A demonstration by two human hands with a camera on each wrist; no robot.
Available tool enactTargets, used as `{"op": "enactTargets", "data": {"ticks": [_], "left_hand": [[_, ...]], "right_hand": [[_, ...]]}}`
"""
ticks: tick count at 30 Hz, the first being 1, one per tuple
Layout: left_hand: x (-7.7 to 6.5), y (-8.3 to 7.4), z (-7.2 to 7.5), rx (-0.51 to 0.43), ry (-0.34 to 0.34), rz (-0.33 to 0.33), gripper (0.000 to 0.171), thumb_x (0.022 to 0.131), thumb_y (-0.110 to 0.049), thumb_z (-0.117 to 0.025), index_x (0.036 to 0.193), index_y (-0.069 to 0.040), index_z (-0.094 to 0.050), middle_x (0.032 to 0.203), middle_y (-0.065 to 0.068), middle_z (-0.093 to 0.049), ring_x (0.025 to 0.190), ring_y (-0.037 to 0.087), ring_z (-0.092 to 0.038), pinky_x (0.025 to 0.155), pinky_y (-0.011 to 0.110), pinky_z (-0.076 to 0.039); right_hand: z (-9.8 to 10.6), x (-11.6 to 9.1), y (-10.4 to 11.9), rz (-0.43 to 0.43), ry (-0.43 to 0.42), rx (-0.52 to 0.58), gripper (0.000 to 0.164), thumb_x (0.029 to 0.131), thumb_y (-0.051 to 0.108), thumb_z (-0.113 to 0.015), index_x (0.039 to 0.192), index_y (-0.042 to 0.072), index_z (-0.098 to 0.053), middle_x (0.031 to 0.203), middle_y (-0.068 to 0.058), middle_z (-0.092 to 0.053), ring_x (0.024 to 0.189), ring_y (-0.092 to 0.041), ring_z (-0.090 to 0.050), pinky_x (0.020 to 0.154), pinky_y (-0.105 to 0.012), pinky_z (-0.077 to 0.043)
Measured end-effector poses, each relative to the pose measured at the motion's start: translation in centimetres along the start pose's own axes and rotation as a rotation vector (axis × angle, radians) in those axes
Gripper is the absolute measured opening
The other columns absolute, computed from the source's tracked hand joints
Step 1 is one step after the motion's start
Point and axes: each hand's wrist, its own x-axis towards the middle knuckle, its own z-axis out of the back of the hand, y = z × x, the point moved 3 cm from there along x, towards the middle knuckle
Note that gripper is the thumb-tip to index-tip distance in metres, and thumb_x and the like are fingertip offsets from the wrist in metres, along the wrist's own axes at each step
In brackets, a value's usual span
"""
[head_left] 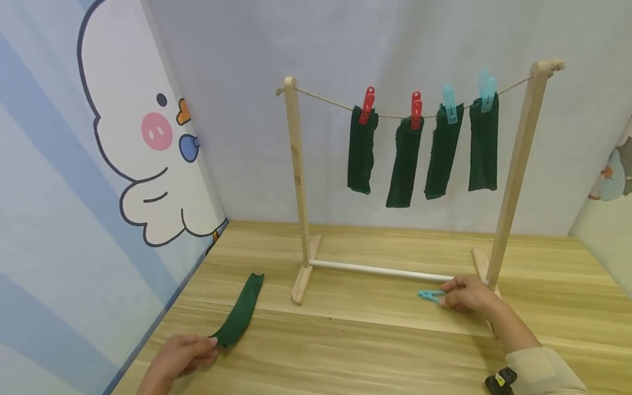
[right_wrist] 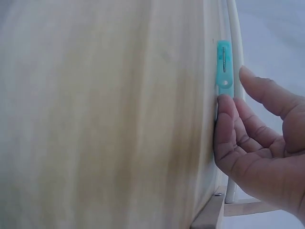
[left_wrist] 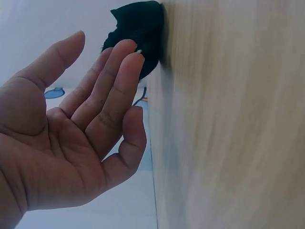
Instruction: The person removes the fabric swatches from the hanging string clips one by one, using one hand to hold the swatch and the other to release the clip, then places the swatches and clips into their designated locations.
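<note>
Presently, green cloth strip (head_left: 243, 311), lower left, lies at left hand (head_left: 182, 354); turquoise clothespin (head_left: 427, 294), lower right, at right hand (head_left: 466, 294); both thumbs stand wide of the fingers.

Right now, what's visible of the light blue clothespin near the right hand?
The clothespin looks like light blue plastic: two legs spread at the handle end, a metallic strip in a slot, a round hole. It appears to lie on the table, on the near side of the white bar, handle end toward the right hand. Fingertips are at that end; exact contact is unclear.
</note>
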Motion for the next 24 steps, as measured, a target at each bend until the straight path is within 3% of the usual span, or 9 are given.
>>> {"op": "enactTargets", "data": {"ticks": [6, 12, 18, 24], "left_hand": [[-0.5, -0.4, 0.2, 0.080, -0.016, 0.036, 0.041, 0.088, -0.030, -0.064, 0.106, 0.007, -0.065, 0.089, 0.011, -0.068, 0.083, 0.026, -0.065, 0.076, 0.043, -0.049], [-0.3, -1.2, 0.3, 0.068, 0.018, 0.044, 0.045, 0.089, -0.032, -0.063, 0.114, 0.005, -0.061, 0.099, 0.013, -0.066, 0.091, 0.030, -0.063, 0.079, 0.049, -0.047], [0.2, -2.1, 0.2, 0.021, 0.108, -0.024, 0.055, 0.091, -0.032, -0.059, 0.128, 0.008, -0.049, 0.117, 0.022, -0.058, 0.101, 0.035, -0.058, 0.084, 0.053, -0.044], [0.5, -3.0, -0.3, -0.027, 0.117, -0.080, 0.059, 0.091, -0.029, -0.060, 0.135, 0.006, -0.042, 0.126, 0.023, -0.051, 0.105, 0.035, -0.055, 0.087, 0.055, -0.041]], "right_hand": [[0.0, -0.4, 0.7, 0.044, 0.023, -0.020, 0.046, 0.081, 0.009, -0.069, 0.116, -0.015, -0.049, 0.092, -0.009, -0.060, 0.081, -0.022, -0.056, 0.071, -0.038, -0.049], [0.4, -0.7, 2.6, 0.099, 0.035, -0.028, 0.046, 0.083, 0.010, -0.066, 0.119, -0.013, -0.049, 0.094, -0.011, -0.061, 0.084, -0.025, -0.059, 0.074, -0.040, -0.049], [0.6, -1.1, 4.2, 0.139, 0.047, 0.005, 0.048, 0.084, 0.011, -0.068, 0.119, -0.015, -0.047, 0.092, -0.011, -0.060, 0.084, -0.025, -0.060, 0.077, -0.043, -0.049], [0.9, -1.3, 5.9, 0.192, 0.004, -0.041, 0.046, 0.084, 0.015, -0.070, 0.116, -0.013, -0.051, 0.089, -0.010, -0.061, 0.081, -0.021, -0.057, 0.069, -0.038, -0.049]]}}
